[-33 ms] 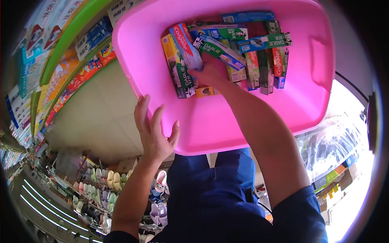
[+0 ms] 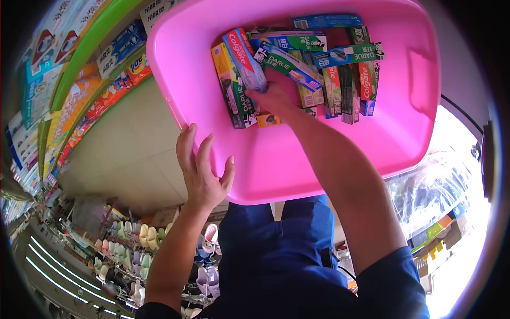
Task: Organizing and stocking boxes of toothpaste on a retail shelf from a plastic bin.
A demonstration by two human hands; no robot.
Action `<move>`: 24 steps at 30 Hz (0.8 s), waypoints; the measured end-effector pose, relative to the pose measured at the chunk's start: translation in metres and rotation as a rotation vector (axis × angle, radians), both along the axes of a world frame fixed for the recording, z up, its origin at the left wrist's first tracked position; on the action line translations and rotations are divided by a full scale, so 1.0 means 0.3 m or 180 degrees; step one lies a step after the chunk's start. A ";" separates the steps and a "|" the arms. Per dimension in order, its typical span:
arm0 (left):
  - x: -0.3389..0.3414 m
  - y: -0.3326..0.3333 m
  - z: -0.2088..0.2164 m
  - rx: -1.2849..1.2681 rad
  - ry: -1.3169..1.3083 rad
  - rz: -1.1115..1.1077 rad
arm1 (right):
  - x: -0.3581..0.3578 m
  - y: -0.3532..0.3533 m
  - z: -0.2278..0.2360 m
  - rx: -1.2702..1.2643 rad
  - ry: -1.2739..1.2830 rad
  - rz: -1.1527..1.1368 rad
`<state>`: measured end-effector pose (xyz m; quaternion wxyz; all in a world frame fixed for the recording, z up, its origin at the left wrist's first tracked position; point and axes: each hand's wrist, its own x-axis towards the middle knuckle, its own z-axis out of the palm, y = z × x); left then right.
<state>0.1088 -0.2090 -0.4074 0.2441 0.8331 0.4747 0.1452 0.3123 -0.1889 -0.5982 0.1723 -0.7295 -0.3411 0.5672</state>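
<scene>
A large pink plastic tub (image 2: 265, 167) holds several toothpaste boxes. Inside it, my right hand (image 2: 272, 98) is closed round the lower end of a red and blue toothpaste box (image 2: 244, 56); some of its fingers are hidden. Left of that box lies a yellow, green and black toothpaste box (image 2: 234, 93). Just right of it, a green and white toothpaste box (image 2: 287, 66) slants across others, and a green-blue box (image 2: 348, 55) rests on upright ones. At the tub's left rim is my left hand (image 2: 204, 170), fingers spread, holding nothing.
Shelves of colourful packages (image 2: 106, 101) curve along the left. Slippers in several colours (image 2: 149, 236) hang on racks at lower left. Clear plastic wrap (image 2: 430, 194) covers goods at right. Pale floor tiles (image 2: 122, 143) show left of the tub.
</scene>
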 end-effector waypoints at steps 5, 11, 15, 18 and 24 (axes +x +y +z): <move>-0.017 -0.010 -0.059 -0.0085 -0.0362 0.0047 | -0.192 -0.138 -0.010 -0.0937 -0.0106 -0.1271; -0.015 -0.005 -0.064 -0.0036 -0.0455 0.0021 | -0.243 -0.134 0.134 -0.0174 -0.0227 -0.1030; -0.010 -0.003 -0.047 -0.0046 -0.0556 0.0062 | -0.198 -0.074 0.300 -0.0417 -0.0072 -0.0958; -0.014 -0.002 0.028 -0.0129 -0.0510 0.0106 | -0.097 -0.082 0.553 -0.1164 0.1652 -0.1471; 0.076 -0.012 0.271 -0.3347 -0.3772 0.1506 | 0.057 -0.289 1.047 0.1258 -0.0430 0.0059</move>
